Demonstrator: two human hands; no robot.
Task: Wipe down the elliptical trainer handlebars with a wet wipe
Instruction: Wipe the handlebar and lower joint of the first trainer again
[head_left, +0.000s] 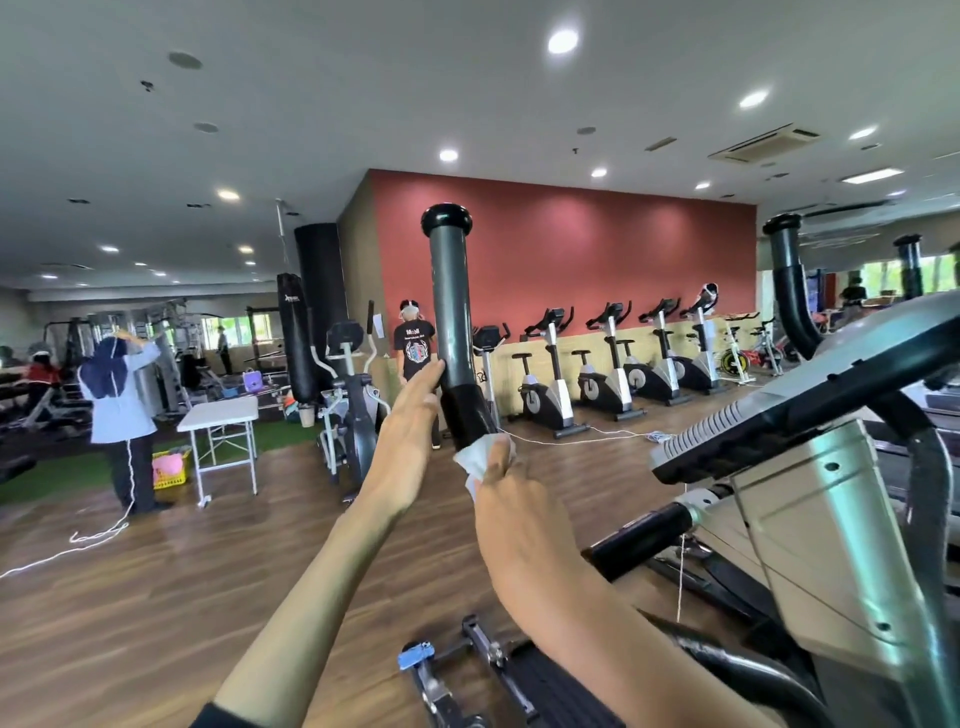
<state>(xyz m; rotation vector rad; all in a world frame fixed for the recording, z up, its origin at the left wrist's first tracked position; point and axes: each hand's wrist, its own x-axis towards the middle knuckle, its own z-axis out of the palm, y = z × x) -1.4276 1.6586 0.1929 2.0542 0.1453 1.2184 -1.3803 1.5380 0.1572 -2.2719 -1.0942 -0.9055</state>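
The elliptical's left handlebar (453, 312) rises in front of me, a grey tube with a black end cap and a black lower section. My left hand (408, 431) is open, its straight fingers touching the left side of the tube where grey meets black. My right hand (511, 499) grips a white wet wipe (478, 454) and presses it against the black lower part of the bar. The right handlebar (789, 291), black and curved, stands at the far right behind the grey console (810, 410).
The elliptical's silver frame (831, 545) and pedals (467, 670) fill the lower right. A row of exercise bikes (613, 374) lines the red wall. Two persons (122, 410) (413, 348), a white folding table (221, 415), another elliptical (353, 405) and a punching bag (296, 338) stand on the wood floor at left.
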